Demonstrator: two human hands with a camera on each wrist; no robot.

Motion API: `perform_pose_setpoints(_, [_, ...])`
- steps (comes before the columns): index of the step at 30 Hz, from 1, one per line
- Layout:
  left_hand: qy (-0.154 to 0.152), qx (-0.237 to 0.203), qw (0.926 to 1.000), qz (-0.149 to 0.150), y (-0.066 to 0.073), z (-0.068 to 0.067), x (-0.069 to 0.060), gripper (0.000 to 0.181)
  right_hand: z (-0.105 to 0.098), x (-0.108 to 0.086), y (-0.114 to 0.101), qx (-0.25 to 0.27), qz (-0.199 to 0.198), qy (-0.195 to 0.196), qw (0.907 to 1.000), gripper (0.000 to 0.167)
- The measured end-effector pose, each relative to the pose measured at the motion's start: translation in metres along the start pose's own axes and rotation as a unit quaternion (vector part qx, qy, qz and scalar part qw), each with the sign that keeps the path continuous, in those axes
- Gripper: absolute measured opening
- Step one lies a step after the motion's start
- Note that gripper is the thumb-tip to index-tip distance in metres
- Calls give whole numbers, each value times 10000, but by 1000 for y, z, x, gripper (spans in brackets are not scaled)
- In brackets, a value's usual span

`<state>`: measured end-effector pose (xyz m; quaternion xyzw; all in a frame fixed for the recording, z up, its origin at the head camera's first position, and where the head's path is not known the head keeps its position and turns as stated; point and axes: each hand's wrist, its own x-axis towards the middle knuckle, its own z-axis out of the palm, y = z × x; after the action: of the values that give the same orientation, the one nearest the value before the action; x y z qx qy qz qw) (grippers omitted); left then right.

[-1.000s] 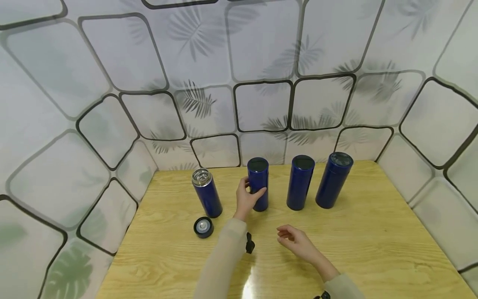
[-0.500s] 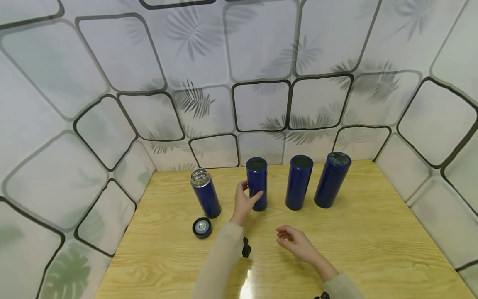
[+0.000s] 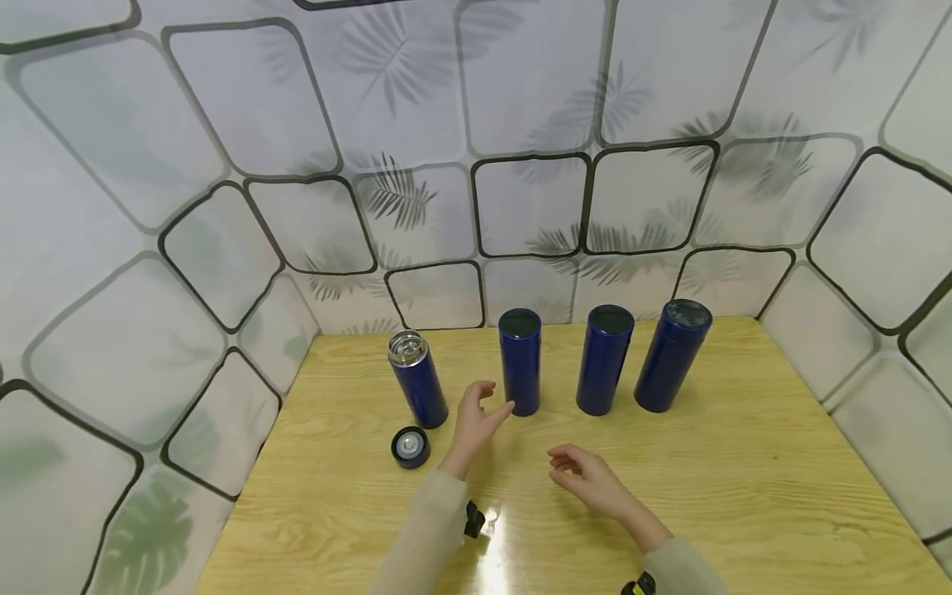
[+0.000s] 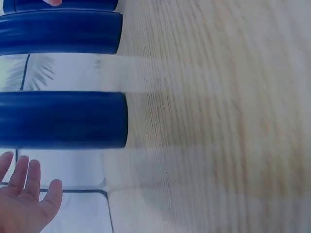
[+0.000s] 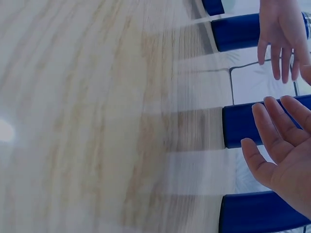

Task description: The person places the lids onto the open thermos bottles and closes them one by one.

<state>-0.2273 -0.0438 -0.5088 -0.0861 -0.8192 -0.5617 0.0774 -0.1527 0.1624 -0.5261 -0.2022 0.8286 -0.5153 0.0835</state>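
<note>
My left hand (image 3: 470,428) is spread with fingers apart, just in front of a closed blue thermos (image 3: 521,364); a small gap seems to lie between them. In the left wrist view, that hand (image 4: 26,204) holds nothing, and the thermos (image 4: 63,120) lies across the picture beside it. Over the table's middle hovers my right hand (image 3: 591,479), loosely curved and holding nothing. To the left, an uncapped thermos (image 3: 419,384) shows its steel mouth. Its likely lid, a black cap (image 3: 411,447), rests in front of it with the inside facing up.
Two more closed blue thermoses stand to the right, one (image 3: 606,364) near the middle and another (image 3: 673,357) farther right. A patterned wall covering (image 3: 528,207) rises behind the wooden table (image 3: 729,496) and along its sides.
My left hand has let go of the closed thermos and drawn back toward me, leaving it upright. The right hand stays almost where it was.
</note>
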Motion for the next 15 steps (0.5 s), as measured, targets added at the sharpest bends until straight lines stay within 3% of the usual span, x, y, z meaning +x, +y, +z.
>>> perform_pose_setpoints(6, [147, 284, 9991, 271, -6, -27, -17, 33, 3, 13, -3, -209, -192, -116, 9995, 33])
perform_pose_setpoints(15, [413, 552, 9976, -112, -14, -78, -36, 36, 9, 21, -10, -182, -74, -351, 9992, 33])
